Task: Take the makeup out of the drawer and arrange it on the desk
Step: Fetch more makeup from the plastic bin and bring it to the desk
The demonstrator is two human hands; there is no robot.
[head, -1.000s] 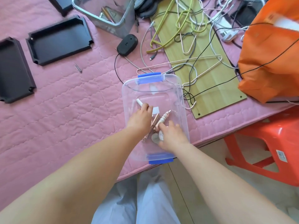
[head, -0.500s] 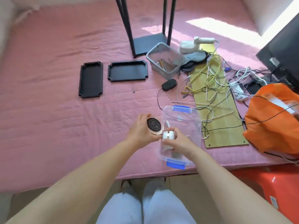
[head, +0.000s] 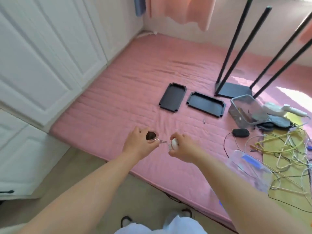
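**Both hands loaded over the pink mat's near edge**

The left hand (head: 135, 146) curls around a round dark compact (head: 150, 136), with a small metal piece sticking out toward 3 o'clock; what that piece is cannot be told. The right hand (head: 184, 147) is wrapped around a small white round jar (head: 174, 144). The two hands are near each other but apart, both held above the pink mat (head: 135, 92) close to its near edge, which runs diagonally from 9 o'clock down toward 5 o'clock. Bare floor lies on the near side of that edge, and white cabinet doors (head: 42, 56) stand along the mat's side at 9 to 11 o'clock.

A wide stretch of bare mat spreads from the hands toward 12 and 10 o'clock. The crowded side is from 1 to 4 o'clock.

Counted: two black trays (head: 173, 97) lie side by side at 1 o'clock of the hands, just apart, with one small screw (head: 204, 121) below them. One grey open bin (head: 244, 108) sits at 2 o'clock, one black mouse (head: 240, 132) at 3 o'clock. One clear box with blue clips (head: 248, 168) rests at the mat's edge at 4 o'clock, beside a tangle of cables and wire hangers (head: 283, 149). Four black rack legs (head: 233, 53) rise at 1 o'clock.
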